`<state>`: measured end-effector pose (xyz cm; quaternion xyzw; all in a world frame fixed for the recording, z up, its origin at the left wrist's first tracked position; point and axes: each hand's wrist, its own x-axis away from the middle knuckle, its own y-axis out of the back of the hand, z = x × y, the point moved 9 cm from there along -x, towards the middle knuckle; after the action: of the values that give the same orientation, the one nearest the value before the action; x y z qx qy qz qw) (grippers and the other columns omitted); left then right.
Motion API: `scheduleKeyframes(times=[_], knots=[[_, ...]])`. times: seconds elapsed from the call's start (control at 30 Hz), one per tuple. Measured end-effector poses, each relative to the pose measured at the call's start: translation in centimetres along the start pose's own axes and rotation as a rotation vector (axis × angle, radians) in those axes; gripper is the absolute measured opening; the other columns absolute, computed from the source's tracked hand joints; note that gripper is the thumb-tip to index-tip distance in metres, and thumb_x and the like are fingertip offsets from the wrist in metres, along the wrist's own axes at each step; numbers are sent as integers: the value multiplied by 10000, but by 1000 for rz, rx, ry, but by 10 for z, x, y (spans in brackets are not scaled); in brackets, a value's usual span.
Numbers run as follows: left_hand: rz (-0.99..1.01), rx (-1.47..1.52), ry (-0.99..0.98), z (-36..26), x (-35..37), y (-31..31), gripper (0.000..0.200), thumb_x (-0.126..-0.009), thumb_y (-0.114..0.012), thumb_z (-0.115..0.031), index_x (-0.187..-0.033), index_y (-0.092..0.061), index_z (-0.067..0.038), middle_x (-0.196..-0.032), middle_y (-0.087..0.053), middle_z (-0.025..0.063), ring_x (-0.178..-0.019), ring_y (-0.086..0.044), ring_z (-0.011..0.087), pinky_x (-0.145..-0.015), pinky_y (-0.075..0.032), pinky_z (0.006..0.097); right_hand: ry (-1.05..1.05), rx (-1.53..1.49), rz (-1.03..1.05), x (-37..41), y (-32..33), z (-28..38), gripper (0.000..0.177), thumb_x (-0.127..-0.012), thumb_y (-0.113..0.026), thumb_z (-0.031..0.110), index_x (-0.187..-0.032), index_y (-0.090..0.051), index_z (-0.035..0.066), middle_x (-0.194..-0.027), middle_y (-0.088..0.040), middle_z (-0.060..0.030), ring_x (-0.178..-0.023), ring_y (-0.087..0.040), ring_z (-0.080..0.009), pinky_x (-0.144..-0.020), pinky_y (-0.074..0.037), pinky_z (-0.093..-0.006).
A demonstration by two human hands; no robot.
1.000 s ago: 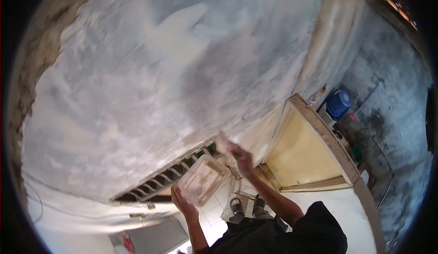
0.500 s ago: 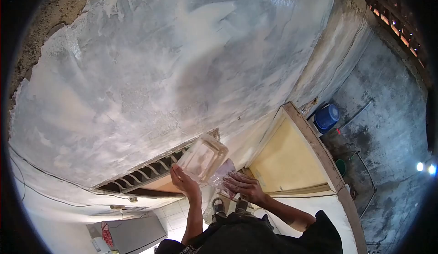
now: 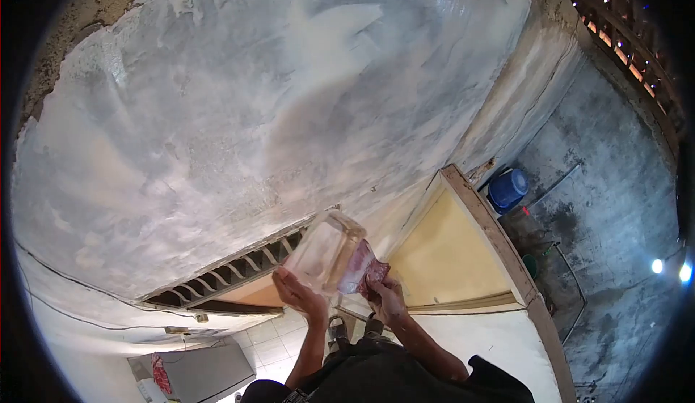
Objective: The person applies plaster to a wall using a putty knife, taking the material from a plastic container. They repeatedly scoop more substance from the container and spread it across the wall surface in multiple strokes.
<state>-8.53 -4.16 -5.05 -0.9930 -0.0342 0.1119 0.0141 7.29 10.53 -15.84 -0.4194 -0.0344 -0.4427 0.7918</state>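
My left hand [image 3: 300,296] grips the lower left side of a clear, rectangular plastic container [image 3: 324,251], which is tilted in front of my body. Pressed against the container's right side is a crumpled pinkish-purple plastic bag [image 3: 356,268]. The fingers of my right hand [image 3: 386,300] are closed on the bag's gathered right end. I cannot make out what is inside the container or the bag.
A rough grey plastered wall [image 3: 217,113] fills the view ahead, with a slatted vent opening [image 3: 232,265] low in it. To the right stands a yellow panel [image 3: 456,258] in a wooden frame. Beyond it hangs a blue bucket [image 3: 508,189]. Tiled floor [image 3: 279,338] lies below.
My right hand has gone from lying spread over the bag to pinching its end, lower and slightly left. The bag now shows more. The container stays in my left hand.
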Motion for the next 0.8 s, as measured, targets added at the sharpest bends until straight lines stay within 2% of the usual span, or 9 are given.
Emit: scheduleKeyframes(times=[0.1,0.17,0.37,0.4,0.47,0.5,0.67,0.73,0.8], knots=[[-117,271,126,19,-17,14,395,-995,-364,-363,-1000,-472,17,-930,-453,118,-865,-442,185,-831,-390,278,-16,73,-6,-11,47,-18,119,-876,-581,44,-978,-610,-11,-903,-629,-77,-733,-611,-158,-659,-492,-259],[-88,265,145,13,-24,14,414,-989,-359,-394,-1031,-456,7,-970,-456,111,-902,-457,192,-842,-395,297,-33,150,-74,-12,70,-19,133,-870,-592,45,-986,-613,-17,-900,-636,-87,-761,-629,-180,-678,-502,-265],[72,40,29,26,-10,-11,337,-994,-391,-276,-855,-452,25,-745,-405,76,-683,-375,171,-620,-339,308,852,1063,-98,46,-18,105,274,-823,-620,28,-1092,-611,-23,-1049,-663,-123,-941,-650,-212,-859,-494,-317],[107,-10,-38,25,-1,-17,325,-991,-399,-252,-834,-448,29,-730,-396,87,-664,-366,181,-603,-328,320,860,1056,-119,45,-15,105,274,-823,-620,28,-1092,-611,-23,-1049,-663,-123,-941,-650,-212,-859,-494,-317],[155,-55,-116,19,12,-26,315,-987,-406,-227,-814,-445,34,-714,-388,99,-646,-358,191,-586,-316,332,1181,1332,290,58,-54,82,336,-790,-624,42,-1126,-616,65,-1155,-621,-109,-1099,-582,-275,-904,-480,-361],[128,-75,-87,17,13,-25,313,-985,-403,-218,-805,-445,35,-715,-383,109,-648,-360,202,-589,-318,336,1196,1476,393,58,-58,66,444,-705,-646,13,-1143,-611,82,-1193,-604,-86,-1119,-567,-282,-930,-471,-386],[-76,-79,-165,47,-10,1,356,-985,-412,-253,-956,-529,82,-901,-531,176,-847,-491,277,-804,-393,363,1183,1335,471,48,-20,56,384,-721,-654,23,-1104,-633,45,-1147,-625,-105,-1095,-581,-297,-942,-466,-392],[-98,-56,-97,62,-31,21,434,-979,-432,-305,-1122,-503,98,-1081,-539,198,-993,-505,296,-928,-370,386,1032,1325,420,14,15,58,353,-767,-648,34,-1118,-633,57,-1144,-624,-116,-1072,-599,-266,-893,-495,-347],[-185,-139,-153,45,-40,33,471,-977,-425,-339,-1133,-491,101,-1115,-518,213,-1006,-500,296,-929,-378,391,467,1022,194,-78,107,42,416,-788,-564,2,-1187,-600,114,-1164,-609,-134,-987,-643,-219,-826,-512,-319]])
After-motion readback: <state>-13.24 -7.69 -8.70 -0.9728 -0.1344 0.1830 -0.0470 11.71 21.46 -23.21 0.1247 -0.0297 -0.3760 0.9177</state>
